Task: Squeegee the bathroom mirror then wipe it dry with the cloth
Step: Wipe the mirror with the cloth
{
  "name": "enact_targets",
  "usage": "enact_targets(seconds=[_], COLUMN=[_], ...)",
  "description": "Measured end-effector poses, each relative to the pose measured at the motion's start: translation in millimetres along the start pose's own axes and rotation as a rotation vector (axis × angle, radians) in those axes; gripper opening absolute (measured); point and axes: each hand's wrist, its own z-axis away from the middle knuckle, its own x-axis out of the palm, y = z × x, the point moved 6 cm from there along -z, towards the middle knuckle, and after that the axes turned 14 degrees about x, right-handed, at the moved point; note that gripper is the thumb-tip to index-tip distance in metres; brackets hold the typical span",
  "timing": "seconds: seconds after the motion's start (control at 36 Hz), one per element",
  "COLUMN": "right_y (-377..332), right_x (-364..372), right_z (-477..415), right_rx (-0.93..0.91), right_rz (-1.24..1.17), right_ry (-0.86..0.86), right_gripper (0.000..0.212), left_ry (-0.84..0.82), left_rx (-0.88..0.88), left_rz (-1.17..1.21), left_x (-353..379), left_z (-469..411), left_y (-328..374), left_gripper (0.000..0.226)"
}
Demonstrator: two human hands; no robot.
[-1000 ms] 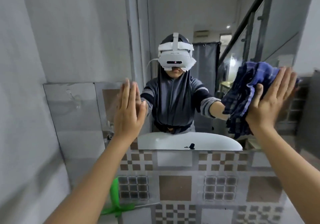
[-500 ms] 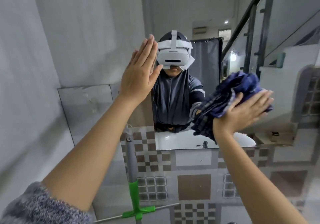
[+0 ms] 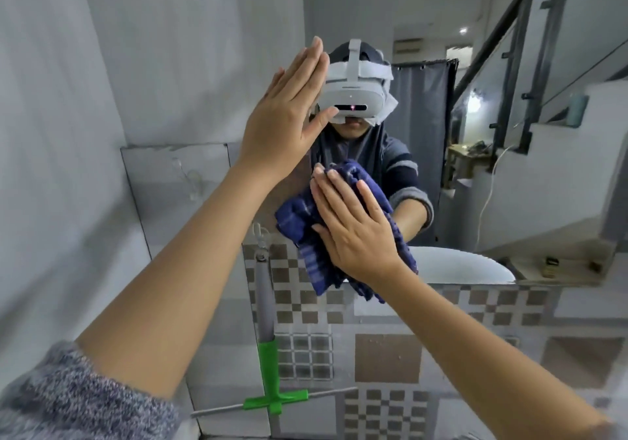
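- Left hand [image 3: 285,113]: flat, fingers together and extended upward, palm pressed to the bathroom mirror [image 3: 424,32]. Holds nothing. Thumb splayed out to the right side, tip just beside the reflected headset [image 3: 353,93].
- Right hand [image 3: 353,229]: flat and spread, palm pressing a blue checked cloth [image 3: 306,232] against the mirror glass. Fingers point up and to the left; they lie over the cloth and do not curl around it.
- Cloth: bunched, dark blue with pale lines. It sticks out to the left of and below the right hand, and its lower folds hang across the mirror's bottom edge onto the patterned wall tiles [image 3: 387,358].
- The right hand sits below and slightly right of the left hand; the two are near but not touching.
- Squeegee [image 3: 270,365]: below the left hand, between the two forearms, upright against the tiled wall. Grey shaft above, green neck and crosspiece below, long thin grey blade bar running left and right from the crosspiece. Neither hand touches it.
- Left forearm bare, with a fuzzy grey sleeve [image 3: 68,399] pushed up at the lower left corner.
- Mirror reflection: the person in a dark striped top, a white basin [image 3: 469,266] right of the right hand, a stair railing [image 3: 516,66] farther right.
- Plain grey wall [image 3: 68,134] to the left of the left hand.
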Motion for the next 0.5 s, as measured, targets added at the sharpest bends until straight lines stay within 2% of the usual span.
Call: enact_targets(seconds=[0.06,0.11,0.17,0.25,0.33,0.5], right_y=[12.3,33.3,62.9,121.6,188.3,265.6], right_x=[-1.8,-4.1,-11.5,-29.3,-45.3,-52.2], right_z=[8.9,16.8,21.4,24.7,33.1,78.9], right_rx=[-0.178,-0.279,-0.305,-0.241,-0.027,0.702], right_rz=[0.029,0.077,0.126,0.186,0.187,-0.022], right_ry=[-0.028,-0.057,-0.049,-0.022,-0.017,-0.002], right_gripper=[0.05,0.052,0.053,0.055,0.058,0.06], left_ry=[-0.002,0.01,0.03,0.059,0.08,0.124], left_rx=[-0.026,-0.05,-0.07,-0.113,-0.158,-0.25], left_rz=[-0.005,-0.001,0.017,0.027,0.018,0.021], left_x=[1.3,3.5,5.4,8.0,12.2,18.1], left_z=[0.1,0.8,1.5,2.1,3.2,3.4], left_y=[1.4,4.8,9.6,15.4,17.3,21.6], left_gripper=[0.057,0.056,0.053,0.051,0.05,0.048])
